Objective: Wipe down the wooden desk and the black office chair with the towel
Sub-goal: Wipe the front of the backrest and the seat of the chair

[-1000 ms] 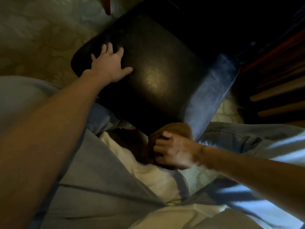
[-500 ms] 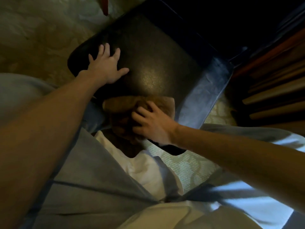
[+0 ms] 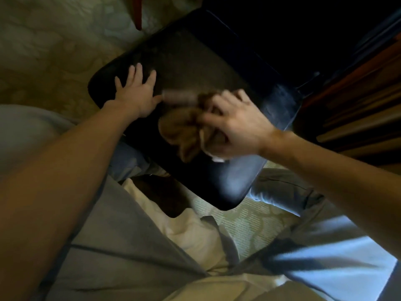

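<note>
Towel bunched in right hand (left hand flat on chair).

The person wears a grey-blue shirt, open at the front, over a cream-white undershirt. The trousers are blue-grey, with a stitched pocket seam. Both forearms are bare down to the left hand and the right hand.

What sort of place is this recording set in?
Probably a carpeted home or hotel room: patterned carpet, a black padded chair under a brown towel, and dark wooden furniture at the right.
</note>
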`<control>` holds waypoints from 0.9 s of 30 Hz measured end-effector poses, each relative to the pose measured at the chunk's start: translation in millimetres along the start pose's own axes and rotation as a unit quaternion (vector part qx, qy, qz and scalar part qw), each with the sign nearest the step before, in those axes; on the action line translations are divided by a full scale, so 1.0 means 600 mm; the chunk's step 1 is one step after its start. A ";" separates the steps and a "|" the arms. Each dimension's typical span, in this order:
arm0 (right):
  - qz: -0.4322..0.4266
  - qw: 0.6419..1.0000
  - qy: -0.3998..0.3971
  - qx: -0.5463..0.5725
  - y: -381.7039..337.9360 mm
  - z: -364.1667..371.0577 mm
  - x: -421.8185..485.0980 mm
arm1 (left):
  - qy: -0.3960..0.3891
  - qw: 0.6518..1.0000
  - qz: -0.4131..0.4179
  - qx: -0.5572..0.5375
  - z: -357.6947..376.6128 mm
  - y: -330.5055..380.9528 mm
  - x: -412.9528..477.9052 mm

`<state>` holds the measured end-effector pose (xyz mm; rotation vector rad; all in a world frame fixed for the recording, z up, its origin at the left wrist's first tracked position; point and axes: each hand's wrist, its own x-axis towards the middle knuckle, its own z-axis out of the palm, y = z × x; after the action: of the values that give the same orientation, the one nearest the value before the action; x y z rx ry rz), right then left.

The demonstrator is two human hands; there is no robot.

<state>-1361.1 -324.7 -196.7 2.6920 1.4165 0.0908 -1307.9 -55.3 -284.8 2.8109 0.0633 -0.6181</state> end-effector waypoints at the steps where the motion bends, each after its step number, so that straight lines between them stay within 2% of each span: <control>1: 0.055 0.998 0.001 0.005 0.011 -0.001 0.022 | 0.000 1.000 -0.002 0.015 0.002 0.004 -0.003; 3: 0.140 0.989 -0.041 0.019 0.030 0.015 0.056 | 0.033 0.998 -0.003 0.045 0.004 0.011 -0.011; 5: 0.168 0.980 -0.109 0.006 0.049 0.047 0.072 | 0.102 0.992 0.012 0.072 0.003 0.027 -0.020; 7: 0.196 0.965 -0.170 0.035 0.064 0.085 0.071 | 0.133 0.989 0.031 0.064 0.001 0.054 -0.028; 9: 0.246 0.941 -0.189 0.131 0.072 0.109 0.066 | 0.108 0.993 0.028 0.030 0.002 0.077 -0.031; 11: 0.250 0.941 -0.157 0.164 0.066 0.122 0.062 | 0.060 0.998 0.021 0.023 0.014 0.086 -0.028; 18: 0.142 0.977 -0.088 0.132 -0.001 0.128 -0.047 | -0.015 1.000 0.021 0.003 0.031 0.065 0.002; 22: 0.025 0.983 -0.129 0.127 -0.058 0.119 -0.143 | -0.007 1.000 0.028 0.010 0.038 0.063 0.013; 25: -0.123 0.967 -0.188 0.122 -0.072 0.098 -0.150 | 0.003 0.999 0.035 0.035 0.040 0.056 0.008; 27: -0.162 0.963 -0.188 0.109 -0.061 0.077 -0.131 | 0.012 0.998 0.033 0.054 0.041 0.058 0.005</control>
<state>-1430.8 -371.8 -247.3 2.4036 1.7878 -0.5997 -1311.9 -95.3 -299.1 2.9101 -0.0611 -0.5898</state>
